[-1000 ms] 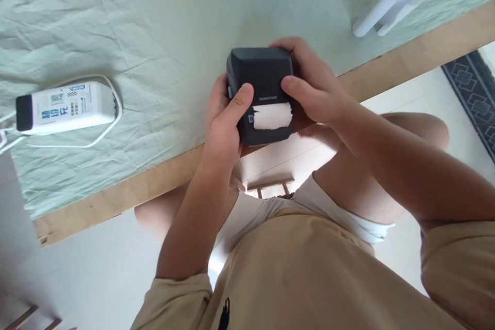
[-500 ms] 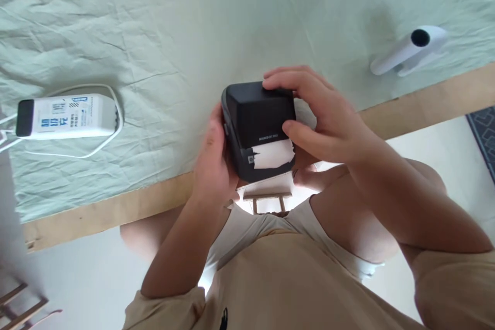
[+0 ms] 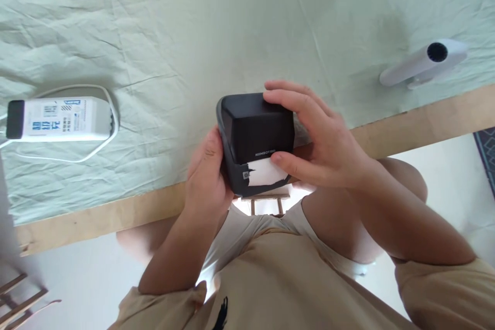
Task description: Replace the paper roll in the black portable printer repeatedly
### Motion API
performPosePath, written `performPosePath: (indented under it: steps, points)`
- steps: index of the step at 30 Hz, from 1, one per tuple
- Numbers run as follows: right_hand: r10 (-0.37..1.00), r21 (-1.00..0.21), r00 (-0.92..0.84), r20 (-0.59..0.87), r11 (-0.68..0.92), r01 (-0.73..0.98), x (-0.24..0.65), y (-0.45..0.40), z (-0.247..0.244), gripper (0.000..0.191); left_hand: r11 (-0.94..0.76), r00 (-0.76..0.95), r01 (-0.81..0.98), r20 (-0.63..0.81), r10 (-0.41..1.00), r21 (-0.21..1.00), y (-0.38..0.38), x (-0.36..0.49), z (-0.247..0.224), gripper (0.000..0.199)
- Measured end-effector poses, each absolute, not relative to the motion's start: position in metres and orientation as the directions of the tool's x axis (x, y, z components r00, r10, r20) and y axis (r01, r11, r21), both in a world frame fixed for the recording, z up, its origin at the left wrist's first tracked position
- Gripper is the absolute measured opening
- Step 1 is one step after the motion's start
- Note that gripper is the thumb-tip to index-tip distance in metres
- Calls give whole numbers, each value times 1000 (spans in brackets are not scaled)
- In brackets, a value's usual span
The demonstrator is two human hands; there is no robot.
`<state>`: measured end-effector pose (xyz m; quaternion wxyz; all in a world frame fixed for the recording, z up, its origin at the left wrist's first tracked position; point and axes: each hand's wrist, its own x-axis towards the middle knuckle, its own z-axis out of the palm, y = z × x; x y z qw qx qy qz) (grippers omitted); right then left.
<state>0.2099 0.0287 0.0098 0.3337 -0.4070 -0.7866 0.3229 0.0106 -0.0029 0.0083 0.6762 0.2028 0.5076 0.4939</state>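
Observation:
A black box-shaped device [image 3: 257, 126] with "NIIMBOT" lettering is held above the table's front edge, slightly tilted. On its lower part lies a white torn-edged patch [image 3: 266, 172], with a small grey symbol beside it. My left hand [image 3: 207, 175] grips the device's left side, its fingertips hidden behind or under it. My right hand [image 3: 313, 139] is curved round the right side, thumb on the front by the white patch and fingers on the top edge.
A pale green wrinkled cloth [image 3: 154, 26] covers the table, whose wooden edge [image 3: 104, 213] shows in front. At left lies a white power strip [image 3: 65, 118] with a looped cable. A white handheld device [image 3: 421, 64] with a round dark end is at right.
The black device and both hands sit slightly lower in the view. My right thumb has shifted down and left across the device's front, nearer the white patch. The view has shifted a little.

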Motion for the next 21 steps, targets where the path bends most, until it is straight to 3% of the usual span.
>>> performPosePath:
  steps: [7,11,15,18,21]
  points:
    - [837,-719,-419,352,528,452,218,29,10,62,406,-12,-458,-462,887,791,1,12,11,31]
    - [817,-631,-273,509,569,527,214,27,16,40,372,-50,-514,-460,886,773,2,14,8,27]
    - [874,-737,-56,483,440,513,202,20,17,16,369,-61,-507,-460,886,779,2,13,4,25]
    - [877,-819,70,475,412,400,195,22,17,16,366,-74,-507,-462,884,780,1,12,1,25]
    - [870,-812,50,491,436,389,191,29,19,17,353,-99,-522,-466,879,776,0,12,0,29]
